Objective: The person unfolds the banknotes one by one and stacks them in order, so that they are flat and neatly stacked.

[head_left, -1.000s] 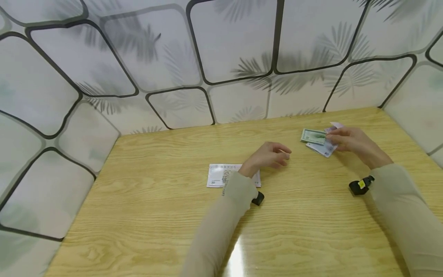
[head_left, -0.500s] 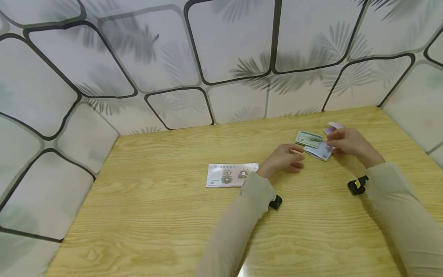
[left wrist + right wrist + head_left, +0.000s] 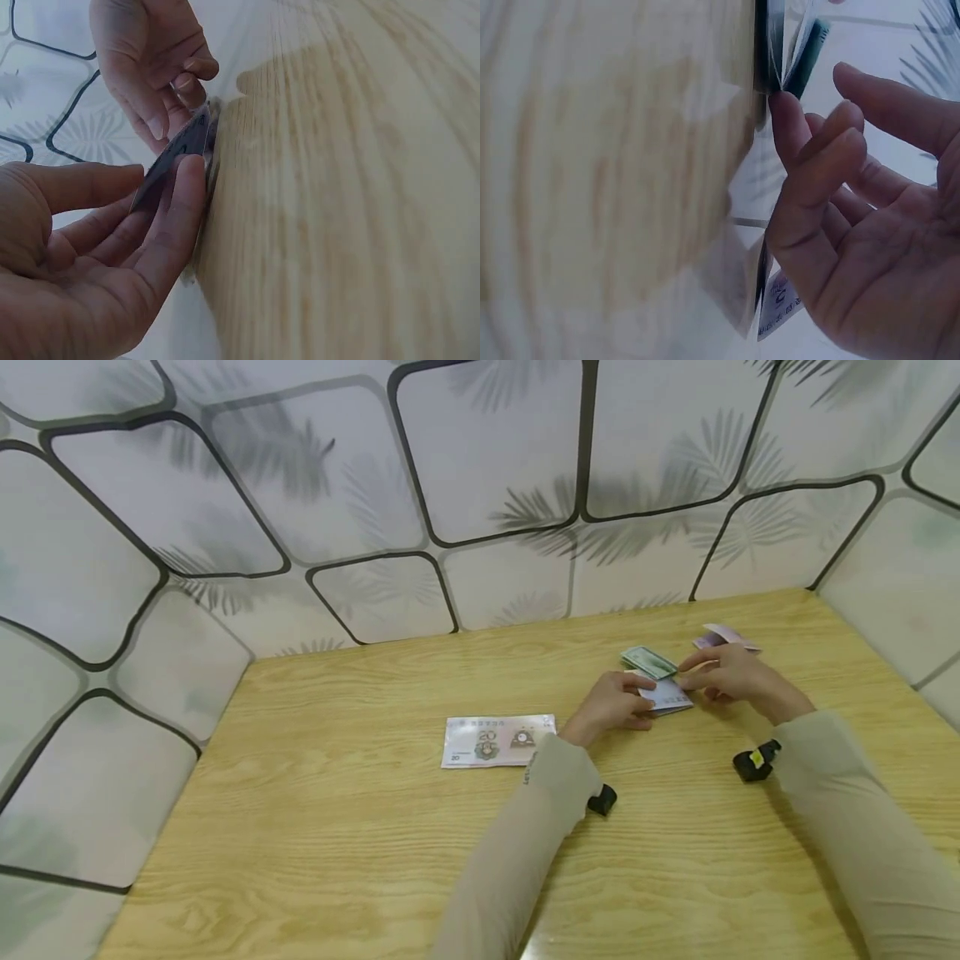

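Bench (image 3: 337, 843) had four notes: one flat 20 note (image 3: 468, 743), plus three folded: green note (image 3: 648, 662), blue note (image 3: 666, 696), purple note (image 3: 723, 635). Left hand (image 3: 611, 700) pinched blue note's left edge; right hand (image 3: 738, 675) fingers loosely bent, gripping nothing, at its right. Right wrist view showed purple note's print, unreadable from head.

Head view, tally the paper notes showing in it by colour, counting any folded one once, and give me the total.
Green note: 1
Pale blue note: 1
Purple note: 1
Pinkish-white note: 1
Total: 4 showing; whether more lie underneath, I can't tell.
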